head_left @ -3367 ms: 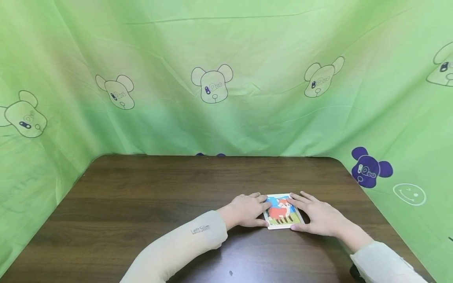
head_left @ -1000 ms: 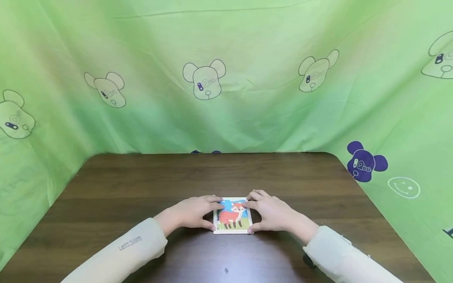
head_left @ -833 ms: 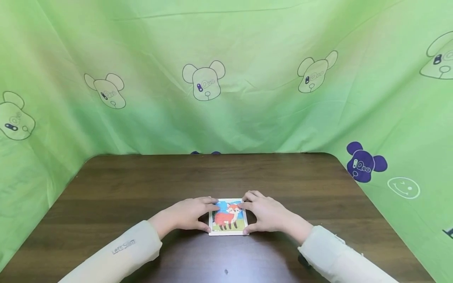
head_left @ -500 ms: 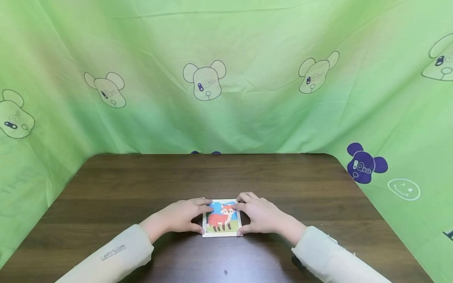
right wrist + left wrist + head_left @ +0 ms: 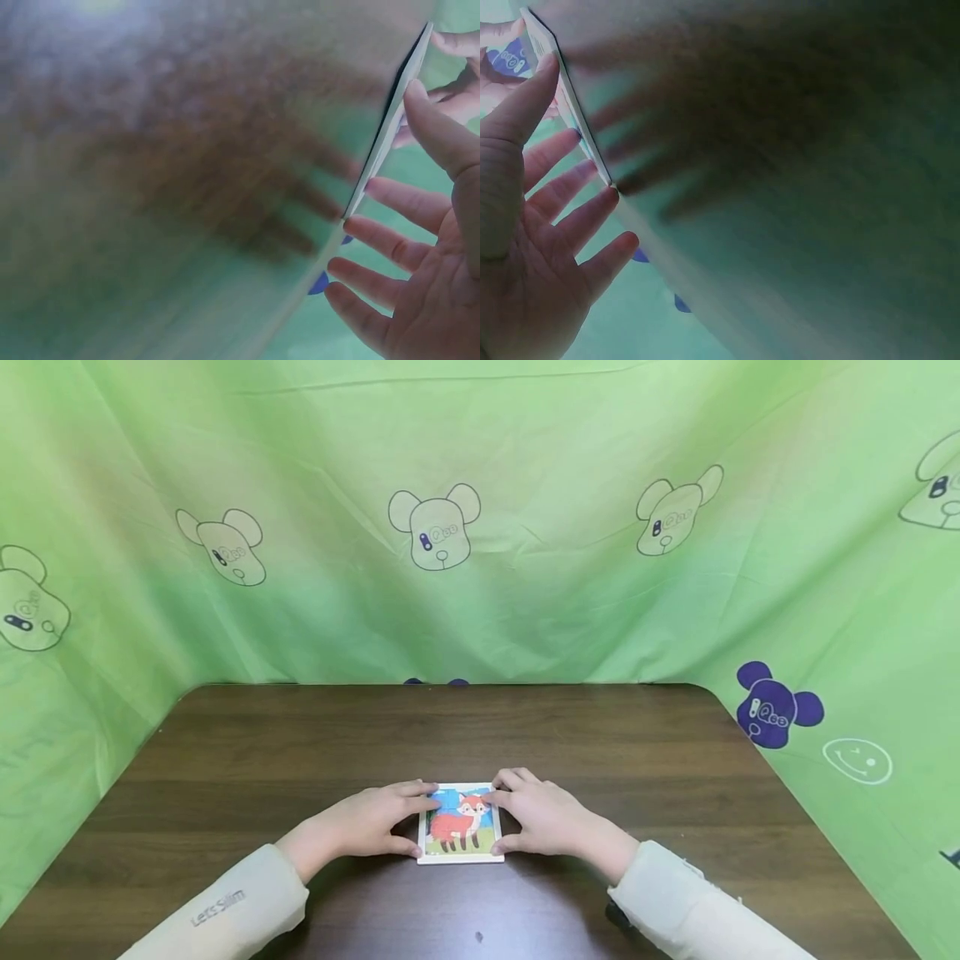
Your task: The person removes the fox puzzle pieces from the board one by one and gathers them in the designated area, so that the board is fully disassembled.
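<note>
A square jigsaw puzzle [image 5: 461,842] with a white frame and a fox picture lies flat on the brown table, near its middle front. My left hand [image 5: 367,822] touches its left side, thumb by the near corner and fingertips over the far left part. On the right side, my right hand [image 5: 543,818] rests in a mirrored way. Both wrist views show the puzzle edge-on, as a thin pale edge [image 5: 581,124]. There the fingers are spread and fairly straight, with some fingertips at the edge and others off it.
The wood-grain table [image 5: 300,735] has rounded far corners. Green cloth [image 5: 337,610] printed with bear heads hangs behind it and on both sides. A small dark spot [image 5: 479,937] marks the table near the front. Something dark [image 5: 617,914] shows below the right sleeve.
Both hands have slid the puzzle left across the table, from the right side to the middle front, and it now sits straighter. Over the last second it keeps shifting slightly left and nearer.
</note>
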The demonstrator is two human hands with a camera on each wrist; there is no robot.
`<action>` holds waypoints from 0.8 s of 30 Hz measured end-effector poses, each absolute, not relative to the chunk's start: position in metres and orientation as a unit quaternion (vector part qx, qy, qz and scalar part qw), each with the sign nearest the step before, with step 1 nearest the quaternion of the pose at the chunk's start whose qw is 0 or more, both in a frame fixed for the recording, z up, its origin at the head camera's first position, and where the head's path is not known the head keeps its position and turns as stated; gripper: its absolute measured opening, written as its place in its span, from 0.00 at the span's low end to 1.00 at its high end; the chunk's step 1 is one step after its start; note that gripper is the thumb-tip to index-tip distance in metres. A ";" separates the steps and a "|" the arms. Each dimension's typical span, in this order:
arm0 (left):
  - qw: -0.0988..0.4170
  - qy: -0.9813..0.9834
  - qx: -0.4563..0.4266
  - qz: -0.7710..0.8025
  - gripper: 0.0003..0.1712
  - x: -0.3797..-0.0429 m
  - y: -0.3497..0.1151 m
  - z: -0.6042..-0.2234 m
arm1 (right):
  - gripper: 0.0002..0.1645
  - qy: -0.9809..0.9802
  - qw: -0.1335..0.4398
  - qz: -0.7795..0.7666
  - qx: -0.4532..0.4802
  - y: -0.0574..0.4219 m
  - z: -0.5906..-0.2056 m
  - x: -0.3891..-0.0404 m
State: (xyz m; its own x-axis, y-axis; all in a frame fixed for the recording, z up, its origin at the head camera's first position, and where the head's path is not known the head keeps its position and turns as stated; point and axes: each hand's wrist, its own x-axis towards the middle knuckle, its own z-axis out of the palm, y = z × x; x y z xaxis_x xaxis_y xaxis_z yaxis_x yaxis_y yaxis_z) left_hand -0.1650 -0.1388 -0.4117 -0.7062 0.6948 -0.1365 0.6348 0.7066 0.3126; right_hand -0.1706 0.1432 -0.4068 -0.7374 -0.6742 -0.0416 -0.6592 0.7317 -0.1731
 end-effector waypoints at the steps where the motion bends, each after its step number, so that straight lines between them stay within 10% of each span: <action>1: 0.124 0.917 0.360 0.123 0.39 -0.165 -0.139 -0.412 | 0.37 0.928 0.051 -0.077 -0.360 0.144 -0.406 -0.171; 24: 0.073 0.947 0.300 0.087 0.50 -0.167 -0.140 -0.417 | 0.26 0.902 0.088 -0.193 -0.376 0.111 -0.400 -0.200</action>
